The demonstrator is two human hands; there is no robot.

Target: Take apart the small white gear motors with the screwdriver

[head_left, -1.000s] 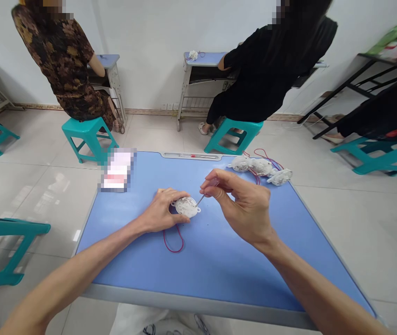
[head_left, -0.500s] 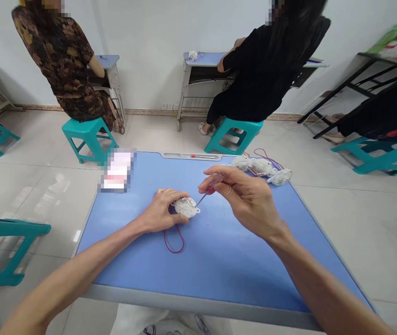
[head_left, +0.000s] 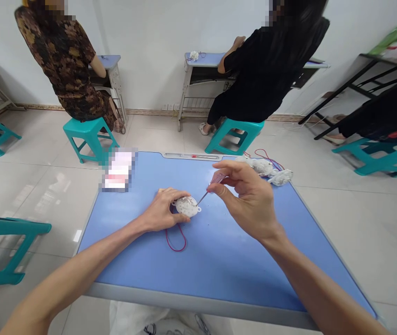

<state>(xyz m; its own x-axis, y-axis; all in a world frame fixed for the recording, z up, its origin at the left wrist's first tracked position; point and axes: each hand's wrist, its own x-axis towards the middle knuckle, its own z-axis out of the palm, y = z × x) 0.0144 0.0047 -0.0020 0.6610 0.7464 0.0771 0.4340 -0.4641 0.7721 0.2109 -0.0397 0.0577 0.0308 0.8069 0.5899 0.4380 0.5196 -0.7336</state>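
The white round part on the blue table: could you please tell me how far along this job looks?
Perhaps done: more white parts lie at the far edge of the table with red and blue wires, though I cannot tell whether they are finished. In hand: the left hand presses down a white round part, and the right hand holds a small screwdriver with its tip at the part. Apparently left: a red wire loop lies loose below it.

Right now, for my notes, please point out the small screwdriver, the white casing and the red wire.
small screwdriver [head_left: 202, 198], head view, on its metal shaft
white casing [head_left: 187, 206], head view, on its top face
red wire [head_left: 176, 250], head view, on the loop's lower curve
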